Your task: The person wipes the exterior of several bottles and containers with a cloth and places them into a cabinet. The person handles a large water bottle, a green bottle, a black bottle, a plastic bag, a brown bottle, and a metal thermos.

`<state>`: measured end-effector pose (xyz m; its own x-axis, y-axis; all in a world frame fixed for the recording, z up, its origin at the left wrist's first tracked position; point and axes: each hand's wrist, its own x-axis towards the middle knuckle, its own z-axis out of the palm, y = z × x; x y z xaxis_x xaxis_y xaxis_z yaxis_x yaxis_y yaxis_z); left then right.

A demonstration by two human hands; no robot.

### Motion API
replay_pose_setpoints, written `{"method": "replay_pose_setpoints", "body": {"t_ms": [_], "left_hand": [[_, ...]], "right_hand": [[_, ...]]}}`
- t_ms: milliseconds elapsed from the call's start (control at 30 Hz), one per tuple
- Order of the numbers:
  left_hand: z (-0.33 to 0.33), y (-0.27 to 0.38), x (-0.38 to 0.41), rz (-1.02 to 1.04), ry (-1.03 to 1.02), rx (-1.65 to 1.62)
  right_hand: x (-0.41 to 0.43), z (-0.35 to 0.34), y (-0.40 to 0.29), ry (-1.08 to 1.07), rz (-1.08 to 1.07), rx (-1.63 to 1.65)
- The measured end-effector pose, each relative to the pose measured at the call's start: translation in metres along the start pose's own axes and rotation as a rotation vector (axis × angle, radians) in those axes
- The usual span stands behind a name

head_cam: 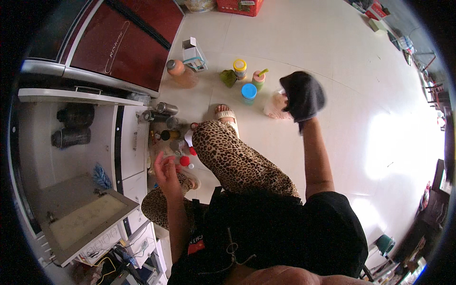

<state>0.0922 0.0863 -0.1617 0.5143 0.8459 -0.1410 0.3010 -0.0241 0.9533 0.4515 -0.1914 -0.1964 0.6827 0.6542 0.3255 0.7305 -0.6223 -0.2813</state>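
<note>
My right hand (pixel 304 115) is mostly covered by a dark cloth (pixel 303 93), which it grips above the floor. Right beside the cloth is a clear plastic bag (pixel 276 104) with pale contents. My left hand (pixel 166 170) is raised on the left, fingers apart and slightly curled, near bottles on the floor by the cabinet. Close to it are a red cap (pixel 184 161) and a dark container with a yellowish side (pixel 170 135). Ahead stand a blue-lidded jar (pixel 249 92), a yellow-lidded jar (pixel 240 68) and a pink-topped cup (pixel 258 79) with a green straw.
An open white cabinet (pixel 71 156) on the left holds dark bottles and a blue duster (pixel 102 176). An open small box (pixel 195 55) and an orange bottle (pixel 175 67) stand by the red cabinet doors (pixel 117 39). A red crate (pixel 240 6) lies at the far top.
</note>
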Motion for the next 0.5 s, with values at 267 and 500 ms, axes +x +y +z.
{"method": "replay_pose_setpoints", "body": {"t_ms": [267, 500], "left_hand": [[0.009, -0.027, 0.01, -0.12, -0.093, -0.009], [0.015, -0.018, 0.017, -0.232, -0.098, -0.027]], "right_hand": [[-0.017, 0.23, 0.012, -0.312, 0.293, 0.436], [-0.005, 0.278, -0.001, -0.558, 0.645, 0.12]]}}
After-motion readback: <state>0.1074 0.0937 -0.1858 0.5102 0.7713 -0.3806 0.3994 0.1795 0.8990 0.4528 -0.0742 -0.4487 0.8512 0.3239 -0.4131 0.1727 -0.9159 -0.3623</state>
